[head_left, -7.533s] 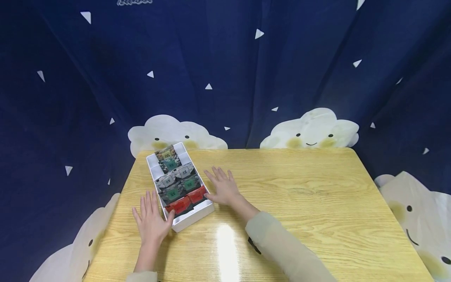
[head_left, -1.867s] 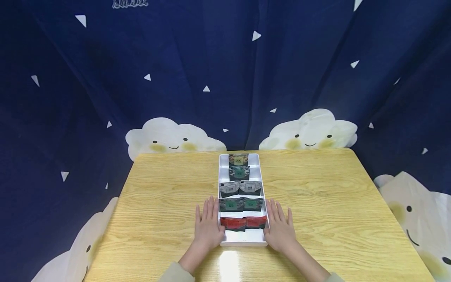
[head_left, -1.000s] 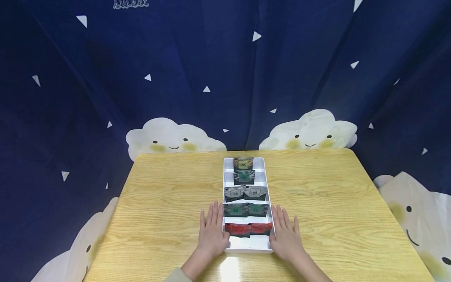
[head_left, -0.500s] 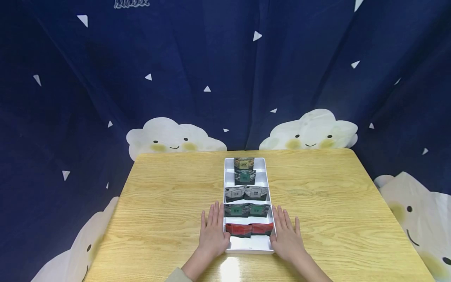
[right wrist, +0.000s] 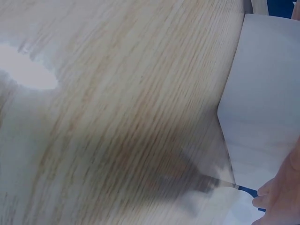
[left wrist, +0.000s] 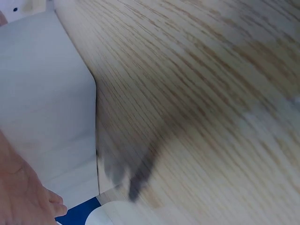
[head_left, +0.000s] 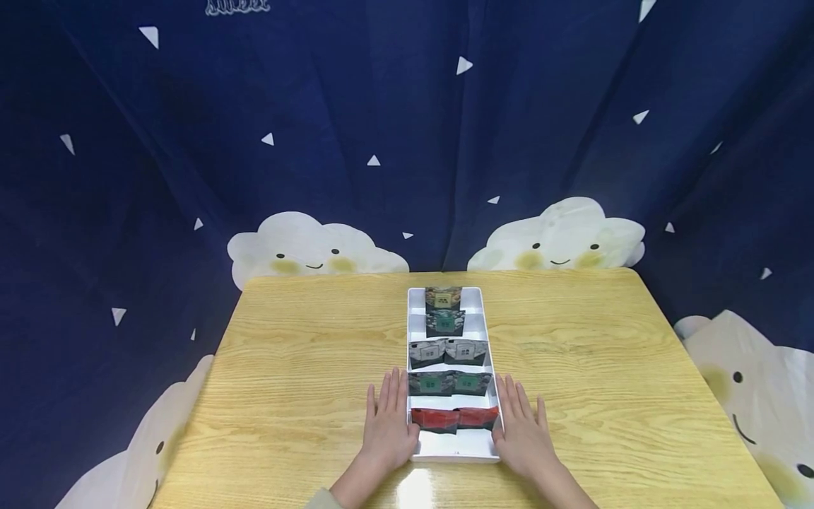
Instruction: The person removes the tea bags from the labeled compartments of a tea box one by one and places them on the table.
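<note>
A white divided tray (head_left: 456,445) lies lengthwise, near to far, around the middle of the wooden surface (head_left: 305,353). Starting at the near side, its rows hold two red packets (head_left: 434,420), two dark green-labelled packets (head_left: 431,384), two grey packets (head_left: 466,351), one teal-labelled packet (head_left: 445,323) and, farthest, one yellow-labelled packet (head_left: 443,299). The left hand (head_left: 389,429) and right hand (head_left: 524,437) flank it, each grip released, straight fingers against its sides.

Two bare hands (head_left: 389,433), bare forearms (head_left: 361,475), the left one with a pale beige sleeve edge (head_left: 323,500)
</note>
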Available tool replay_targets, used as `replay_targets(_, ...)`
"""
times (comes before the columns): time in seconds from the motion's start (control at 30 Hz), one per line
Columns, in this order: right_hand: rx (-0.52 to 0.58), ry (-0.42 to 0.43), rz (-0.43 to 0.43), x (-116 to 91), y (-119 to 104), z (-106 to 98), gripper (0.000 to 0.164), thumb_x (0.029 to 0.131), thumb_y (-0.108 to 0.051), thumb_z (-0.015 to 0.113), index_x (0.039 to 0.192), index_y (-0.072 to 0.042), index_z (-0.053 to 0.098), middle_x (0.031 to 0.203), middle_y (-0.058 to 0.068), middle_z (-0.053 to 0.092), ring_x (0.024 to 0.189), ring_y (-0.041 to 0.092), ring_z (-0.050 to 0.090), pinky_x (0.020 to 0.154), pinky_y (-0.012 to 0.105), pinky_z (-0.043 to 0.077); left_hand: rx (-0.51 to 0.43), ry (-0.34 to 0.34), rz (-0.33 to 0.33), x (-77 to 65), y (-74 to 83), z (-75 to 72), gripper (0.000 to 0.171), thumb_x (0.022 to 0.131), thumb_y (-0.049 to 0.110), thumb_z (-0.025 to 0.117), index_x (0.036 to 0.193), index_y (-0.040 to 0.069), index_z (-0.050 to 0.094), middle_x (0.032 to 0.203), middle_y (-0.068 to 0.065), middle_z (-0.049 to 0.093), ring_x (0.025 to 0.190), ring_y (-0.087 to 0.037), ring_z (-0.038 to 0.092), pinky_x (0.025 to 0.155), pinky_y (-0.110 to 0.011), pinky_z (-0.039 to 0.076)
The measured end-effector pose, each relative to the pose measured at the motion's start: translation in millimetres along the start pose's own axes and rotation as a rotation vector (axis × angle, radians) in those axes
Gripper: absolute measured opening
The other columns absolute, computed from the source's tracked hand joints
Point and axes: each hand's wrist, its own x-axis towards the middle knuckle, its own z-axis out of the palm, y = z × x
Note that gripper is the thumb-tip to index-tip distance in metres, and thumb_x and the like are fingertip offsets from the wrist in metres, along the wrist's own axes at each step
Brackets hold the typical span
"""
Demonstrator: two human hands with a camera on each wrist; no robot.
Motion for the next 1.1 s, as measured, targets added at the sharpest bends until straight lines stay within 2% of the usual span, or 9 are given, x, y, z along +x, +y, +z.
replay_targets(0.2, -0.007, 0.014, -0.006, -3, -1, 0, 0.078, 0.079, -0.017, 0.053, 0.145, -0.003, 0.015, 0.148, 0.022, 0.019, 0.134, 0.04, 0.018, 0.104, 0.061, 0.005, 0.007, -0.009, 0.001, -0.8, -0.6, 1.3, 0.08, 0.08, 0.029, 0.05, 0.145, 0.0, 0.013, 0.151, -0.018, 0.014, 0.137, -0.033, 0.014, 0.108, -0.054, 0.007)
replay_targets(0.47, 0.019, 0.031, -0.015, -4, -1, -1, 0.079, 0.077, -0.016, 0.054, 0.145, -0.002, 0.017, 0.147, 0.024, 0.022, 0.133, 0.042, 0.02, 0.103, 0.063, 0.007, -0.052, 0.037, 0.024, -2.6, -0.7, 1.6, 0.08, 0.079, 0.026, 0.051, 0.144, -0.001, 0.015, 0.149, -0.02, 0.018, 0.136, -0.036, 0.017, 0.107, -0.056, 0.008)
replay_targets(0.6, 0.039, 0.012, -0.018, -2, 1, -3, 0.083, 0.075, -0.018, 0.057, 0.145, -0.003, 0.016, 0.147, 0.023, 0.022, 0.133, 0.042, 0.021, 0.102, 0.064, 0.007, -0.037, 0.009, 0.024, -1.5, -2.3, 1.8, 0.081, 0.08, 0.028, 0.051, 0.145, -0.001, 0.013, 0.15, -0.02, 0.016, 0.137, -0.035, 0.015, 0.108, -0.054, 0.007)
replay_targets(0.7, 0.072, -0.018, -0.039, 0, 3, -7, 0.088, 0.073, -0.02, 0.064, 0.145, -0.003, 0.016, 0.146, 0.024, 0.023, 0.132, 0.043, 0.022, 0.1, 0.066, 0.008, -0.047, -0.015, 0.033, -0.5, -4.9, 1.9, 0.083, 0.079, 0.028, 0.054, 0.145, -0.001, 0.012, 0.15, -0.019, 0.014, 0.138, -0.034, 0.013, 0.108, -0.054, 0.008)
replay_targets(0.87, 0.155, -0.141, -0.072, 5, 7, -24, 0.097, 0.07, -0.029, 0.072, 0.144, 0.001, 0.016, 0.146, 0.026, 0.02, 0.132, 0.045, 0.019, 0.099, 0.068, 0.008, -0.17, -0.012, 0.08, 1.1, -11.1, 1.4, 0.083, 0.079, 0.027, 0.055, 0.144, -0.003, 0.014, 0.149, -0.022, 0.015, 0.137, -0.037, 0.012, 0.107, -0.057, 0.007)
replay_targets(1.0, 0.285, -0.27, -0.072, 11, 14, -39, 0.096, 0.074, -0.035, 0.069, 0.145, 0.001, 0.015, 0.147, 0.026, 0.017, 0.134, 0.045, 0.014, 0.098, 0.069, 0.003, -0.271, 0.022, 0.069, 3.0, -15.1, -3.3, 0.072, 0.081, 0.026, 0.049, 0.143, 0.001, 0.023, 0.149, -0.021, 0.018, 0.137, -0.037, 0.013, 0.106, -0.058, 0.006)
replay_targets(1.1, 0.386, -0.319, -0.055, 18, 19, -48, 0.086, 0.081, -0.036, 0.06, 0.145, 0.001, 0.015, 0.147, 0.027, 0.016, 0.134, 0.046, 0.011, 0.098, 0.07, 0.001, -0.323, 0.071, 0.057, 6.6, -17.8, -5.9, 0.063, 0.083, 0.023, 0.046, 0.141, 0.003, 0.031, 0.147, -0.021, 0.023, 0.136, -0.036, 0.015, 0.106, -0.058, 0.006)
